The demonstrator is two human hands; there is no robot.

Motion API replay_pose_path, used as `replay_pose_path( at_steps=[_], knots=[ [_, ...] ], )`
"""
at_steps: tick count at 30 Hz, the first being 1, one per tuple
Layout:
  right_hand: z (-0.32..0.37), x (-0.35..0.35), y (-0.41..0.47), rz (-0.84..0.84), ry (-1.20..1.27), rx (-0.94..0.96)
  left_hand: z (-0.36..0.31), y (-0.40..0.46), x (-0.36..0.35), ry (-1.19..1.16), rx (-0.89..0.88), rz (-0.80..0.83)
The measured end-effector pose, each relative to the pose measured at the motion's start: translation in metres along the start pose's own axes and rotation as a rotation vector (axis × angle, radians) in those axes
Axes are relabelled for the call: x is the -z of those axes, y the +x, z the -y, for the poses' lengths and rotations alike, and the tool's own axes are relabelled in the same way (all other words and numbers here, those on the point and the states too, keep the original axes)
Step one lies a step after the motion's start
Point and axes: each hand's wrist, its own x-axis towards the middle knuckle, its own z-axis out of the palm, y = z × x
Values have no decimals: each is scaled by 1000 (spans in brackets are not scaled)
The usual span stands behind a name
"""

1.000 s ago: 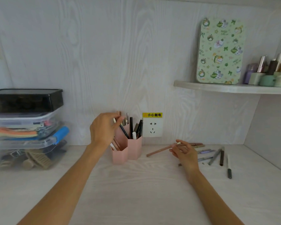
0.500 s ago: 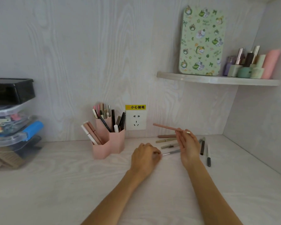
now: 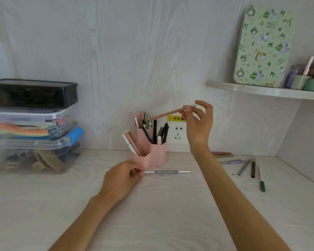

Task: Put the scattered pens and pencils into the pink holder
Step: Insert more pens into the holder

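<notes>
The right hand pinches a pink pencil, tip aimed left over the holder. The left hand seems to pinch 1 grey pen.

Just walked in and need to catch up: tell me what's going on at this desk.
A person is tidying pens into the pink holder. The right hand pinches a pink pencil above it, tip toward the holder. The left hand holds a grey pen by its end, low at the desk. Several loose pens lie at right.
</notes>
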Motion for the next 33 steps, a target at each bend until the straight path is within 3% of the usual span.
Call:
replay_pose_path(
  at_steps=[4,9,11,14,17,19,21,23,27,30,33],
  knots=[
    [-7,-38,4,131,-317,133,0,-1,1,-137,58,-74],
    [-29,-55,2,387,-985,313,2,0,2,-255,101,-221],
    [-40,-52,-2,467,-1142,369,3,1,1,-262,101,-248],
    [-46,-45,-8,525,-1152,382,3,1,0,-272,92,-244],
    [-41,-26,-8,600,-1128,510,3,1,0,-279,85,-224],
    [-39,1,-10,518,-1060,559,4,1,0,-285,96,-220],
    [-45,43,-12,345,-1074,489,5,1,-1,-291,114,-226],
    [-59,93,-11,249,-1209,286,6,2,-2,-292,117,-228],
    [-85,149,-9,566,-1511,-165,5,3,-3,-325,117,-268],
    [-89,149,-9,677,-1534,-198,-1,4,3,-429,131,-391],
    [-89,149,-9,630,-1471,-151,-18,7,21,-649,114,-607]
  ],
)
